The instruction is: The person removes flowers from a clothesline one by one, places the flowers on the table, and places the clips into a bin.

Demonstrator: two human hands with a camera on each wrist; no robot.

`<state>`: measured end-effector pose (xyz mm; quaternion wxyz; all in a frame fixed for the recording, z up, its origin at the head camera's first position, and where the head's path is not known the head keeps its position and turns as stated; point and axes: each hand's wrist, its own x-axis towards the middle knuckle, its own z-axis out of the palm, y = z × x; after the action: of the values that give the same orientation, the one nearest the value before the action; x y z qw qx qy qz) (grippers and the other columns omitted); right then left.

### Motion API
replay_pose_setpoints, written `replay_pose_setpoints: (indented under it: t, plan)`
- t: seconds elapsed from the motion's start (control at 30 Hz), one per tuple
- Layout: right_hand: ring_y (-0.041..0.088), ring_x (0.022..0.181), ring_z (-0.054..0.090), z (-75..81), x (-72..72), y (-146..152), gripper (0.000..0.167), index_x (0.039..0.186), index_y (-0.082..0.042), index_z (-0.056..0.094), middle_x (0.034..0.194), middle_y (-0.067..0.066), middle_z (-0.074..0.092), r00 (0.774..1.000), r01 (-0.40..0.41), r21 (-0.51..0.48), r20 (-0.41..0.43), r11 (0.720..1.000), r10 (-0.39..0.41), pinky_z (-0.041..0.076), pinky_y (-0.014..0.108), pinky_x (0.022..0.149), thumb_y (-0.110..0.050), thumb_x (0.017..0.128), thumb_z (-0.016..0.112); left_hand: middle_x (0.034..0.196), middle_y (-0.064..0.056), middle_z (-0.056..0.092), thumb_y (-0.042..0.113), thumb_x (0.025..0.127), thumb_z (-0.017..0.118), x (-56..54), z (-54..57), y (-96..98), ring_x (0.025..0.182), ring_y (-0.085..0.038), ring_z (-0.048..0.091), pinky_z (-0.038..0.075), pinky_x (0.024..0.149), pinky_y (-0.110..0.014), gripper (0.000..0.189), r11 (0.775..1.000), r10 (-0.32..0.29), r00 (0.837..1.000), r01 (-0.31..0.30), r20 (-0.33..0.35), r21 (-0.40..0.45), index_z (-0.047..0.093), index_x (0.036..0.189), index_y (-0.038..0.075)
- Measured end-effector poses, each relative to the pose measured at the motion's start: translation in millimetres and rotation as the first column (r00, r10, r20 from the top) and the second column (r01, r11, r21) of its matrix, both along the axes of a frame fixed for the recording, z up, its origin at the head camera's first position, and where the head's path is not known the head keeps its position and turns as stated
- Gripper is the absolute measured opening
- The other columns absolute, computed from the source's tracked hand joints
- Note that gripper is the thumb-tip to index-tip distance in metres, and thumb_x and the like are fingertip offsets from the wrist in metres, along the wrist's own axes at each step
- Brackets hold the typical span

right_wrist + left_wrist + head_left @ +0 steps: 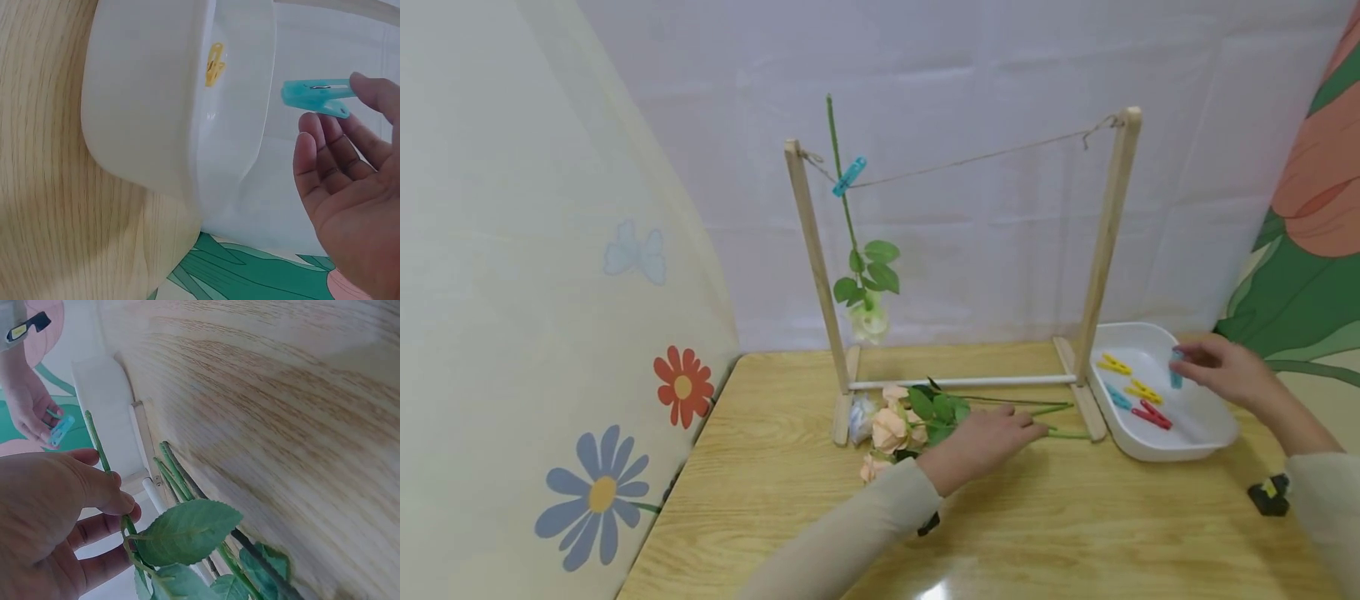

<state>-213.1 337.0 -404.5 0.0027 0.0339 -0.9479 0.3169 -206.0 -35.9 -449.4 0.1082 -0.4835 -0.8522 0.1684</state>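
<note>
My left hand [987, 446] is over the flowers in the middle of the table. In the left wrist view its thumb and fingers pinch a green flower stem [99, 447] with leaves, raised above the other stems [178, 475]. Peach roses [891, 429] lie to the left of that hand. Over the white tub [1213, 433], my right hand [1228, 375] pinches a light-blue clothespin [315, 92] between thumb and fingers. A pale green rose [868, 321] hangs head down from the string [962, 162], clipped by a blue clothespin [850, 177].
The wooden frame [1103, 250] holding the string stands behind the flowers. Yellow clothespins [1144, 392], a blue one [1117, 397] and red [1152, 415] lie in the tub. A small black object [1270, 495] sits by the right sleeve. A painted panel [550, 333] borders the left side.
</note>
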Motion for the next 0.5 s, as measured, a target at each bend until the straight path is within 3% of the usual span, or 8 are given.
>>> replay_pose_setpoints:
  t: [0.1,0.23,0.33,0.5]
  plan:
    - [0.049,0.111,0.055,-0.5,0.1,4.3,0.061,0.136,0.014,0.047,0.125,0.037,0.056,1.0,-0.01,0.042,0.012,0.999,0.01,0.052,0.058,0.088,-0.037,0.104,0.056,0.126,0.01,0.06,0.007,0.1,0.062,-0.3,-0.3,1.3,0.102,-0.009,0.06,0.04,0.049,-0.018,0.054,1.0,0.013,1.0,-0.013,0.006,-0.011,0.048,0.147,0.031]
    - [0.045,0.104,0.059,-1.0,0.3,8.9,0.057,0.131,0.015,0.052,0.115,0.033,0.061,0.999,-0.024,0.104,0.026,0.994,0.022,0.054,0.052,0.081,-0.034,0.103,0.06,0.125,0.009,0.061,0.007,0.099,0.062,-0.8,-0.4,1.6,0.103,-0.01,0.06,0.042,0.05,-0.018,0.055,1.0,0.02,1.0,-0.02,0.008,-0.005,0.049,0.146,0.031]
    - [0.039,0.096,0.061,-1.8,0.4,11.9,0.052,0.126,0.015,0.056,0.106,0.027,0.065,0.999,-0.043,0.144,0.031,0.989,0.039,0.054,0.047,0.076,-0.03,0.101,0.063,0.12,0.007,0.061,0.007,0.099,0.063,-1.1,0.6,0.7,0.101,-0.01,0.06,0.045,0.052,-0.018,0.053,1.0,0.002,1.0,-0.002,0.002,0.009,0.051,0.145,0.03]
    - [0.035,0.091,0.061,-0.9,1.1,13.5,0.053,0.122,0.016,0.059,0.1,0.022,0.066,0.997,-0.07,0.183,0.051,0.981,0.062,0.053,0.048,0.075,-0.031,0.098,0.067,0.12,0.005,0.063,0.01,0.101,0.062,-1.2,5.0,-2.1,0.103,-0.01,0.061,0.051,0.061,-0.016,0.046,0.999,-0.031,1.0,0.031,0.006,0.037,0.053,0.143,0.027]
